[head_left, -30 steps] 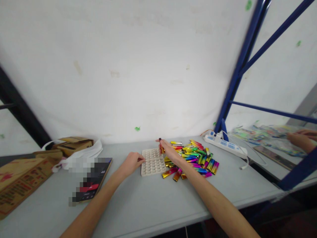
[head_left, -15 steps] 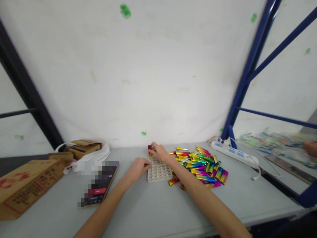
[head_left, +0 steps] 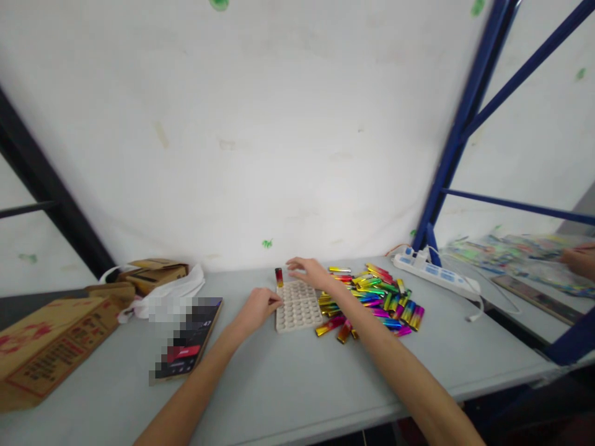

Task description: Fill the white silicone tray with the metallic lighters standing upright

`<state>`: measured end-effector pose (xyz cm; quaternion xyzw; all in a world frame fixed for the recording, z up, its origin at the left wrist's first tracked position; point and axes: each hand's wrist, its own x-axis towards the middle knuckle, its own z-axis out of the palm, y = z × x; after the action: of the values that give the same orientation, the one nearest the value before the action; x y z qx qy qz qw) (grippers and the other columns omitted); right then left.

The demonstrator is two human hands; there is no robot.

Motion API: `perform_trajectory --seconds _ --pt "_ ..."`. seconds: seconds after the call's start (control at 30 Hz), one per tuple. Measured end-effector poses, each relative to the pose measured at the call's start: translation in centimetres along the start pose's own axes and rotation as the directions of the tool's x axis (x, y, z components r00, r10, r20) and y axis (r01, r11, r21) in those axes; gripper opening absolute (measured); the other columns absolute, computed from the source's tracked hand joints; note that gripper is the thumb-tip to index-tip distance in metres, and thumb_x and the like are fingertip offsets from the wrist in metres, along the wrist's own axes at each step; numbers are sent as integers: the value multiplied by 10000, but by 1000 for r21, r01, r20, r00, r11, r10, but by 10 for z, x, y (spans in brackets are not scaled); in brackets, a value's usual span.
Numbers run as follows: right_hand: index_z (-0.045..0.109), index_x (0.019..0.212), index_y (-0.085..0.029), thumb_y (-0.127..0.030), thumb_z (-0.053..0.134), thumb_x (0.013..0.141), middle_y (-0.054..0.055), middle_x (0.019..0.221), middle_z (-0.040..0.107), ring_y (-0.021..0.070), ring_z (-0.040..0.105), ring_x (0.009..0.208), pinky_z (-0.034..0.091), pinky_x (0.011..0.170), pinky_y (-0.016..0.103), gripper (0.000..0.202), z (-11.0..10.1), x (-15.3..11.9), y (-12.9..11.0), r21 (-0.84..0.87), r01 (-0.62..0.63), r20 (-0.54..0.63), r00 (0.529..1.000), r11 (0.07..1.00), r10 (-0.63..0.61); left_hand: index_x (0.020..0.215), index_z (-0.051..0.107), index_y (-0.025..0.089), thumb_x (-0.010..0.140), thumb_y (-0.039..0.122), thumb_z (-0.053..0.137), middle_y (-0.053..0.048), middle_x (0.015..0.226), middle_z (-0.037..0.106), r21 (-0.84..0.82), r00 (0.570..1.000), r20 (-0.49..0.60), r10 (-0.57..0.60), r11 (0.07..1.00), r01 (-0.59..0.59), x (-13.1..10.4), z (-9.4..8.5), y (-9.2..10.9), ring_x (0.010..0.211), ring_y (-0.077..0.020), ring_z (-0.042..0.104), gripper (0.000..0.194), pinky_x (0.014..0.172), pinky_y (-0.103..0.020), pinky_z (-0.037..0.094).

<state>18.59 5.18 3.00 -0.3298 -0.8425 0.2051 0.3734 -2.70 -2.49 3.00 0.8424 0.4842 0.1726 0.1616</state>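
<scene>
A pale tray (head_left: 299,316) with rows of round holes lies on the grey table. One red and gold shiny tube (head_left: 279,277) stands upright at its back left corner. My left hand (head_left: 260,308) is at the tray's left edge, its fingers pinched on the rim. Above the back of the tray is my right hand (head_left: 307,272), fingers apart and holding nothing, a little right of the upright tube. A heap of shiny multicoloured tubes (head_left: 372,297) lies right of the tray, partly behind my right forearm.
A phone (head_left: 193,341), a white plastic bag (head_left: 174,297) and cardboard boxes (head_left: 60,347) lie to the left. On the right are a white power strip (head_left: 437,276), a blue metal frame (head_left: 453,148) and another person's hand (head_left: 581,260).
My right hand has let go of the red and gold tube, opened and moved slightly right. The tube now stands by itself. My left hand remains at the tray's edge.
</scene>
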Motion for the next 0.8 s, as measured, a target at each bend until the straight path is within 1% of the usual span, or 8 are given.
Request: perform_trajectory --seconds 0.03,0.1,0.2,0.27,0.33,0.47,0.63,0.8 --pt "680 1143 -205 -267 616 902 86 1052 747 207 702 955 510 894 354 256 -14 -6 3 0 -2 -34 999 1000 2 520 546 151 842 329 511 19 528 370 2 1000 3 0 1000 0 0 -1 1 564 -115 332 369 583 -258 214" --pt "728 1030 -200 -277 604 899 83 1020 757 219 701 935 516 882 371 196 -43 -21 9 -67 -37 -46 998 997 34 529 567 148 840 349 510 14 530 384 -5 1000 5 -4 1000 4 0 -2 2 568 -116 335 375 576 -256 217" --pt "759 913 -196 -273 653 844 77 948 771 232 704 867 528 841 373 148 -83 -44 18 -143 -180 -49 983 973 174 550 608 141 827 389 526 3 529 423 -34 999 8 -40 999 41 1 -3 2 571 -121 357 381 562 -252 224" --pt "766 904 -191 -278 672 822 84 936 773 234 704 848 530 821 363 152 -102 -58 20 -160 -255 -57 967 954 249 567 628 139 819 405 534 0 529 443 -45 998 9 -58 997 58 2 -3 0 569 -124 374 377 562 -251 227" --pt "770 914 -190 -288 669 822 87 950 773 235 701 856 524 819 353 169 -114 -70 20 -178 -287 -53 958 941 283 563 621 145 817 410 534 2 530 448 -40 999 6 -51 998 51 3 -2 -2 567 -125 378 377 567 -252 224" --pt "772 929 -201 -262 661 817 77 953 771 227 692 860 509 812 326 169 -126 -89 15 -212 -301 -23 953 930 304 518 554 159 831 399 519 9 526 436 -10 1000 20 -23 1000 23 3 -2 -5 564 -123 373 396 572 -257 207" --pt "775 915 -180 -202 665 799 96 893 766 225 678 795 491 757 315 161 -128 -101 11 -322 -339 -16 935 884 353 567 603 148 844 400 506 -3 553 500 7 998 42 -36 999 36 3 -3 -6 571 -127 424 387 575 -254 222" --pt "783 900 -212 -287 687 797 60 866 768 218 677 782 489 735 305 160 -127 -108 4 -289 -295 117 933 911 340 600 647 141 832 403 512 -5 556 512 9 997 51 -60 998 59 4 -4 -5 572 -130 445 375 575 -245 250"
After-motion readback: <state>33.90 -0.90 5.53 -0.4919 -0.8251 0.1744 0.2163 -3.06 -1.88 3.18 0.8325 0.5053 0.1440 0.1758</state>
